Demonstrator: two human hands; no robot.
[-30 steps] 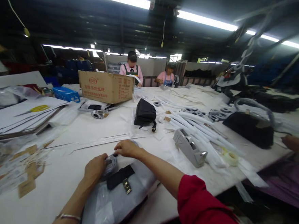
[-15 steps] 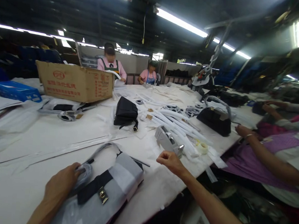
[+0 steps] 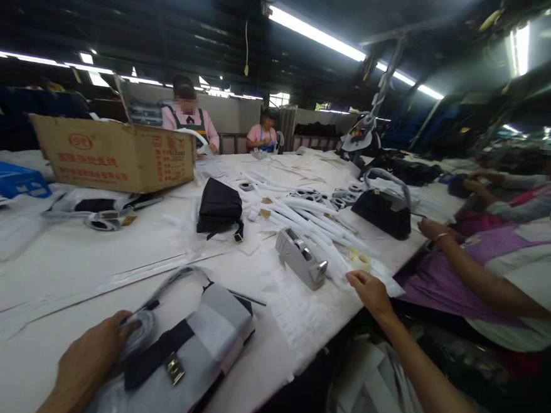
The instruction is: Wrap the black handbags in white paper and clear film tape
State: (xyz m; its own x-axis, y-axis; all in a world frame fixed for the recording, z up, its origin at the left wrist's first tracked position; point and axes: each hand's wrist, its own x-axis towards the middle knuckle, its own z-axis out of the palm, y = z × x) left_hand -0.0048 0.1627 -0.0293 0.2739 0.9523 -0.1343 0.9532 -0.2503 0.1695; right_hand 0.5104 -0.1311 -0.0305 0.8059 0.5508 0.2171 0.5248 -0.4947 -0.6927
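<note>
Here's the left hand (image 3: 93,354), thumb and fingers closed on a coiled strap (image 3: 140,337) in pale wrapping, and right beside it lies the wrapped bag (image 3: 218,322), flat on the white table (image 3: 77,268), its gold clasp (image 3: 174,368) facing up to the right of that hand. A grey-covered handle (image 3: 169,284) arches up just beyond the knuckles. Over to the right hand (image 3: 368,291), well apart from the bag, out by the table's edge: fingertips drawn together, though at this angle I can't tell whether anything thin sits between them. Just past those fingers there's a roll of tape (image 3: 360,260), and to their left, near, the grey tape dispenser (image 3: 300,258). Below the right forearm, a heap of pale strips (image 3: 371,389). Farther out, white tubes (image 3: 303,218) fan across the table beyond the dispenser, with a small black bag (image 3: 219,209) to their left, straight ahead between the two hands. Beyond the right hand, a black handbag (image 3: 383,211), a co-worker's hand (image 3: 437,230) close by it. And far ahead of the left hand, a big cardboard box (image 3: 113,154), two people in pink behind the table's far side.
</note>
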